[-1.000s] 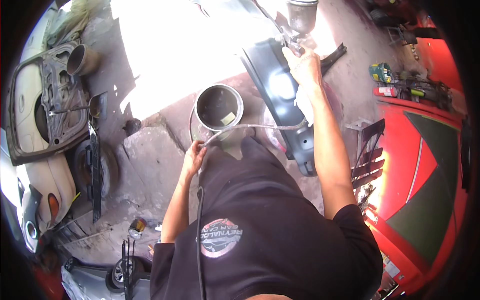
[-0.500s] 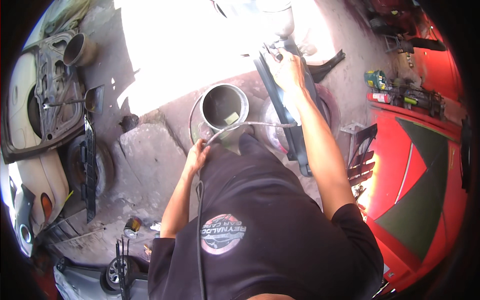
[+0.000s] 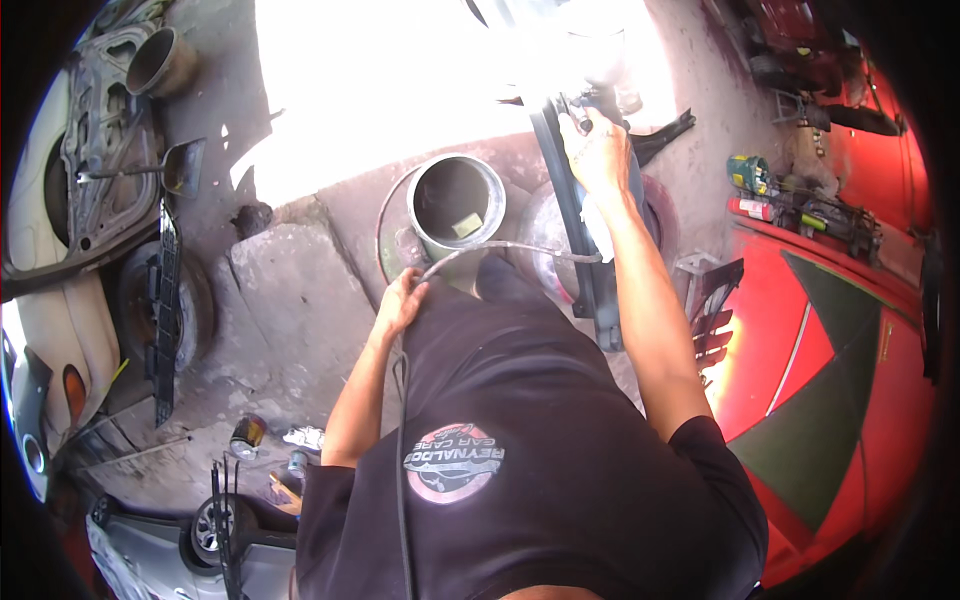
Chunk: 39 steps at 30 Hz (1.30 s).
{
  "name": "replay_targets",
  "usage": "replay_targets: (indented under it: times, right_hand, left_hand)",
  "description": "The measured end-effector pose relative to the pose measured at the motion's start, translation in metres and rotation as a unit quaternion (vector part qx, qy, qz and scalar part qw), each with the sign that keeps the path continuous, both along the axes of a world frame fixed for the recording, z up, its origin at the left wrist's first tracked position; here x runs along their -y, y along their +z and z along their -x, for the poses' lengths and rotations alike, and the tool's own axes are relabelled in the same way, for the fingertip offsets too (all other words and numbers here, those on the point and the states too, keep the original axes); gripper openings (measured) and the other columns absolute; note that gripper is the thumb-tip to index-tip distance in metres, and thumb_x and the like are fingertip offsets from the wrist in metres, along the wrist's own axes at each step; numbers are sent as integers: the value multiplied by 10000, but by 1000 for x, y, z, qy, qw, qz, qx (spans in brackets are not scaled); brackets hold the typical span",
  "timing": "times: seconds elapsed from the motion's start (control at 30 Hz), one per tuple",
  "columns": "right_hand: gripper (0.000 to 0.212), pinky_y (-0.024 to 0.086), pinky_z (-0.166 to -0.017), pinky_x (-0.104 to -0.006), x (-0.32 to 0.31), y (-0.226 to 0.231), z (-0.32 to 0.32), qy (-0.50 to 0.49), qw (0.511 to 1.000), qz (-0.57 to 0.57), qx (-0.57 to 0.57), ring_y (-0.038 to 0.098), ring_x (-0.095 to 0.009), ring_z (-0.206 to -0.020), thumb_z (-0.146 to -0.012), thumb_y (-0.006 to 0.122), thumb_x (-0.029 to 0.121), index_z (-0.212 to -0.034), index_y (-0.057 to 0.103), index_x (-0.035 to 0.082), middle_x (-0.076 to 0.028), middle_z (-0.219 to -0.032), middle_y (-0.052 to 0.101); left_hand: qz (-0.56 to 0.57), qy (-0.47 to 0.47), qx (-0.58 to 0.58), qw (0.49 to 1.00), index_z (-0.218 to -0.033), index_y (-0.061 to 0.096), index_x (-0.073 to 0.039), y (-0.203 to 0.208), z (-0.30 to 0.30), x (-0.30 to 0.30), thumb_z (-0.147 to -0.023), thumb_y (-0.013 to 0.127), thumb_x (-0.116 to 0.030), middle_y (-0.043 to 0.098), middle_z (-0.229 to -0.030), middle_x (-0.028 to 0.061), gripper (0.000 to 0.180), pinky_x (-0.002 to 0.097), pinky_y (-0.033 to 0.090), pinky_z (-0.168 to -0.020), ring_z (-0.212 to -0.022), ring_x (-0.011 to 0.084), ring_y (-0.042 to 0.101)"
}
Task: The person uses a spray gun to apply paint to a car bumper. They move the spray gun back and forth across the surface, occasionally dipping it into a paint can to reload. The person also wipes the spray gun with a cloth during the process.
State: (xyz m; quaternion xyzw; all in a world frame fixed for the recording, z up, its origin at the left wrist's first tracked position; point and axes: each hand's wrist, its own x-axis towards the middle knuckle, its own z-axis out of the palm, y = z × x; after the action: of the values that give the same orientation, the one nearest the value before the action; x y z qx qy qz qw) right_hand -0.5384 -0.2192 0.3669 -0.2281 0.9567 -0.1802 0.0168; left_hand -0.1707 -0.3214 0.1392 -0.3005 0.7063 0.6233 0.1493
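Observation:
My right hand (image 3: 602, 158) is wrapped round the grip of a spray gun (image 3: 602, 97), whose pale cup is nearly lost in the glare. The gun hangs over a long dark car part (image 3: 560, 165), possibly a bumper, in front of me. From the gun a grey hose (image 3: 500, 245) curves left across my lap. My left hand (image 3: 403, 298) has its fingers closed on this hose, beside my thigh. A large open cylinder (image 3: 412, 205) stands just ahead of my left hand, with a small yellowish piece inside.
Car doors (image 3: 110, 170), a tyre (image 3: 195, 310) and a dustpan (image 3: 185, 168) are at the left. A red car panel with dark patches (image 3: 800, 440) lies right. A can (image 3: 248, 436) stands near a grey car (image 3: 150, 550) at lower left. Strong sunlight whitens the far floor.
My right hand and the spray gun have shifted slightly to the right, over the dark part. My left hand keeps its hold on the hose. The whole view has moved a little.

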Motion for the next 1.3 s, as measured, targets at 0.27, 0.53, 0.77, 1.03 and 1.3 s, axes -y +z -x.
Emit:
replay_targets:
  times: [0.27,0.53,0.77,1.03,1.3]
  right_hand:
    - [381,560,-795,-431,32,11,23,13,999,37,-2,741,-371,-904,-954,711,346,-1141,734,15,-217,-940,752]
    - [340,566,-754,-417,38,-5,50,45,998,27,24,740,-356,-863,-936,735,286,-1146,731,19,-199,-933,757]
    - [280,559,-781,-474,127,-9,155,118,989,14,-90,720,-411,-847,-922,671,255,-1044,727,10,-231,-862,728]
    - [290,559,-787,-473,174,-12,182,120,989,-15,-85,719,-413,-858,-920,671,266,-1042,727,9,-234,-870,729]
    - [301,559,-794,-472,195,-21,189,137,987,-17,-85,718,-415,-868,-917,672,277,-1040,728,8,-237,-878,730]
  left_hand:
    - [-14,17,-7,1000,-1304,579,-47,-9,0,11,-963,681,-252,684,-1156,272,411,460,519,-955,-1120,408,667]
    - [-30,58,-15,998,-1308,598,-34,4,7,22,-970,675,-225,695,-1150,254,396,449,519,-959,-1122,392,671]
    - [-77,128,-66,987,-1427,532,-47,45,41,48,-989,667,-219,645,-1322,254,489,463,481,-1053,-1267,390,606]
    - [-66,165,-76,981,-1435,532,-53,41,54,48,-979,675,-194,618,-1367,257,499,456,451,-1089,-1322,391,567]
    - [-65,121,-74,988,-1464,500,-59,30,47,57,-990,680,-281,598,-1411,243,553,473,428,-1119,-1339,391,552]
